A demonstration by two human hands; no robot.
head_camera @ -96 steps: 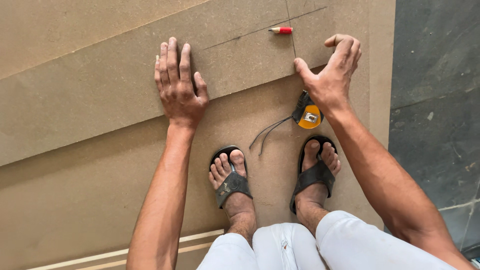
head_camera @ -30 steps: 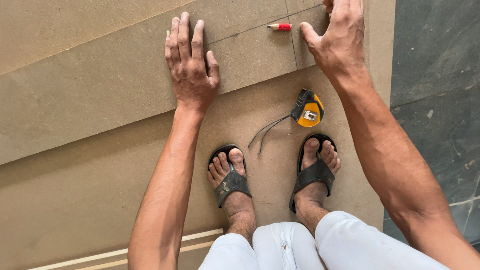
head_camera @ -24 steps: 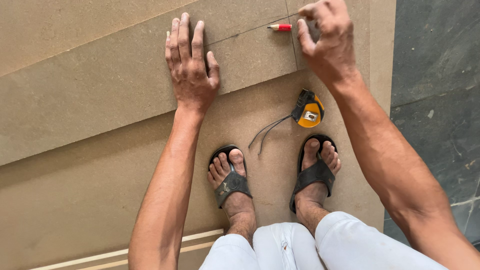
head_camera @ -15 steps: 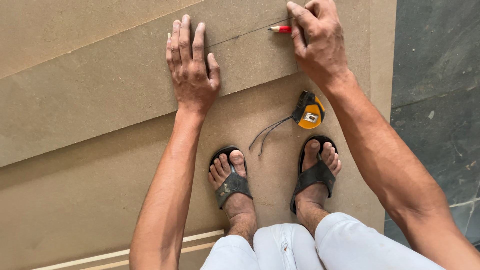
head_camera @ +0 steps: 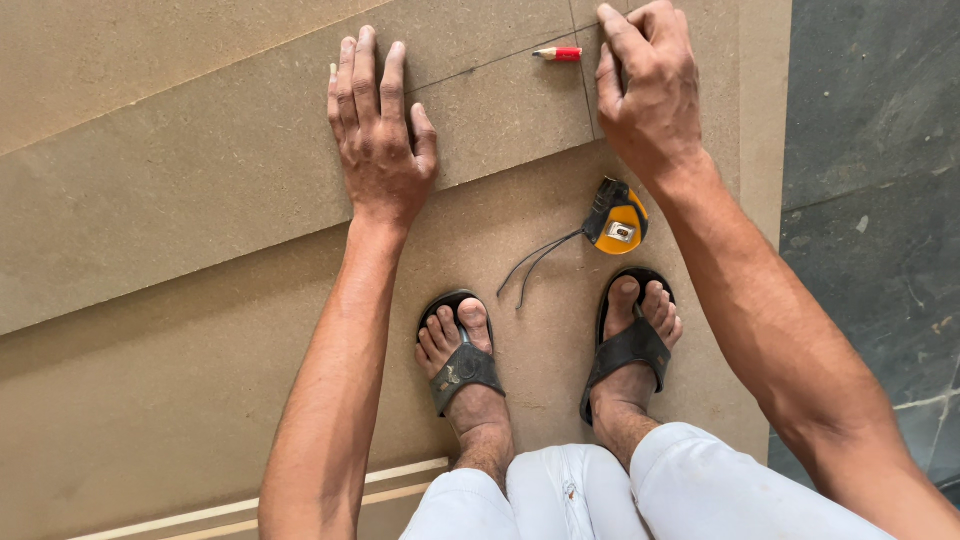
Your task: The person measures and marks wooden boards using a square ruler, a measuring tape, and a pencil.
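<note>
Two hands on the fibreboard sheet (head_camera: 200, 190): left hand (head_camera: 378, 140) flat, empty, pinning it; right hand (head_camera: 648, 85) curled, holding nothing, pencil (head_camera: 558, 54) just beside its thumb (tape measure (head_camera: 614, 218) below the wrist).

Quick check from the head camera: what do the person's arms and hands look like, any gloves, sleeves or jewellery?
Both arms are bare to the frame edge, no sleeves showing. The left hand and right hand have no gloves, rings or watch. Fingers look dusty.
</note>
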